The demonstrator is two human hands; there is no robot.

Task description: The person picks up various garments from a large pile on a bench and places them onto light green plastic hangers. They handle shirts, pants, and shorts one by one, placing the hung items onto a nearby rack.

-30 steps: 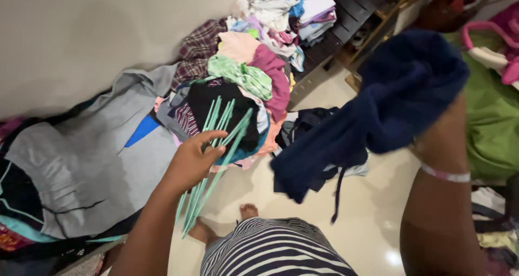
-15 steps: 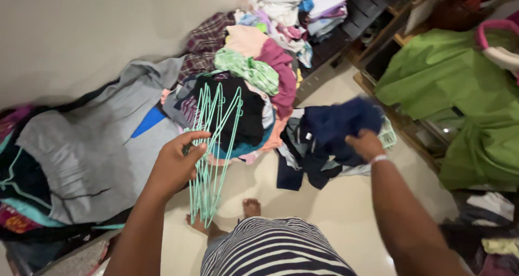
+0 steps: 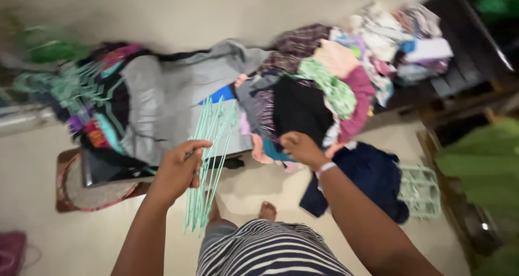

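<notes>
The left hand (image 3: 178, 170) has its grip clenched around a bunch of thin mint-green plastic clothes hangers (image 3: 208, 162), held upright above the pale tiled floor (image 3: 32, 162), in front of a spread grey garment (image 3: 167, 100). The right hand (image 3: 300, 149), with a pale band at the wrist, reaches into the mixed heap of coloured clothes (image 3: 330, 78), fingers curled at the edge of a black garment (image 3: 300, 105); whether that grip pinches the cloth cannot be told. A dark navy garment (image 3: 373, 173) lies on the floor just beside the right forearm.
</notes>
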